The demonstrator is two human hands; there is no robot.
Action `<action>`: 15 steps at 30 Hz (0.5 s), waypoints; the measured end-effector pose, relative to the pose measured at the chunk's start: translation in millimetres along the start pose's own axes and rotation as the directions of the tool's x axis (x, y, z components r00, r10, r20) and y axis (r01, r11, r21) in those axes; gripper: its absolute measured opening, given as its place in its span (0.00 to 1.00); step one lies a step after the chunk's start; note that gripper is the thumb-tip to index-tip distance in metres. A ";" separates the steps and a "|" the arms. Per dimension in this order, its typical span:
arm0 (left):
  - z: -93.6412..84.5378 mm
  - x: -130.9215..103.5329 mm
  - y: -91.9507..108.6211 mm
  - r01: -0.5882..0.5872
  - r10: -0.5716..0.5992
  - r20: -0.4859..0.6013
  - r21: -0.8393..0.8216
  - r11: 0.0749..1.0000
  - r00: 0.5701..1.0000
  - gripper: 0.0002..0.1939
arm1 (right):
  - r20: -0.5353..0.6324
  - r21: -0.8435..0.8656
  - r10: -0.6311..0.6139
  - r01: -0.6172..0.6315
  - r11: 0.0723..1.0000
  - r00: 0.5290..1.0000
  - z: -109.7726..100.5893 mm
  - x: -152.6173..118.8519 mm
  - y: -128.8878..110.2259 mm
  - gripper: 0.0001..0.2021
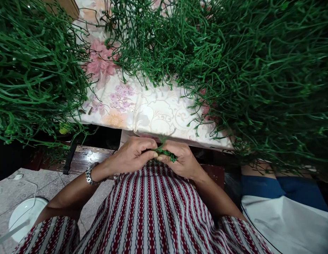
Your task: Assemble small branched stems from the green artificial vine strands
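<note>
Both of my hands meet in front of my striped shirt, just below the table's front edge. My left hand [137, 153], with a metal-band watch on the wrist, pinches a small green piece [161, 146] between thumb and fingers. My right hand [181, 158] is closed on the same green piece, its thumb tip close to the left thumb. Some green strands show under the right fingers. Large heaps of thin, curly green strands lie on the table at the left [34, 70] and at the right [272, 77].
A flowered cloth [161, 109] covers the table between the heaps. More green strands [164, 46] lie at the back. A round white base [28, 215] stands on the floor at lower left. White and blue material [288, 215] is at lower right.
</note>
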State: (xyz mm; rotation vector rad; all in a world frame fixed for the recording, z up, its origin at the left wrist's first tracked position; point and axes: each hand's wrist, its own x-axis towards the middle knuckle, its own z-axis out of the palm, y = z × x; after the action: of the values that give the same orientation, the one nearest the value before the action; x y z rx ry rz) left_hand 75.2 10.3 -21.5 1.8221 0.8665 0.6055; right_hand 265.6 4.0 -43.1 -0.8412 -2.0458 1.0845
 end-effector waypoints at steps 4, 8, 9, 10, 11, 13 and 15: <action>-12.2 3.8 0.6 0.053 -0.006 0.341 -0.131 0.990 0.940 0.15 | 0.201 0.133 -0.094 0.067 0.989 0.975 -6.4 1.5 -3.8 0.14; -10.4 4.5 1.6 0.156 0.014 0.574 -0.246 0.957 0.819 0.14 | 0.394 0.283 -0.224 0.114 0.952 0.891 -10.0 4.2 -6.9 0.16; -10.6 3.4 1.8 0.175 0.019 0.612 -0.255 0.951 0.790 0.13 | 0.437 0.316 -0.259 0.122 0.941 0.861 -11.7 4.7 -6.8 0.16; -11.7 1.8 1.9 0.189 0.026 0.641 -0.265 0.946 0.767 0.13 | 0.479 0.338 -0.286 0.126 0.933 0.830 -14.5 5.0 -6.6 0.16; -13.9 -0.4 1.9 0.202 0.028 0.652 -0.275 0.940 0.758 0.13 | 0.509 0.344 -0.299 0.128 0.930 0.807 -18.6 5.0 -6.6 0.16; -20.6 -5.7 1.0 0.225 0.003 0.591 -0.311 0.923 0.807 0.13 | 0.524 0.279 -0.257 0.122 0.953 0.812 -31.4 3.9 -9.6 0.15; -27.2 -11.0 -1.5 0.250 -0.077 0.419 -0.376 0.892 0.904 0.13 | 0.476 0.100 -0.125 0.088 0.991 0.870 -49.8 0.8 -19.6 0.14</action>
State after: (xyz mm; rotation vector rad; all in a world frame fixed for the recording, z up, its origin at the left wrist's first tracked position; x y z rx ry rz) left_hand 48.1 17.4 -12.6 1.3852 0.5550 0.2673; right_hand 299.9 17.6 -4.4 -0.4348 -2.4025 1.4044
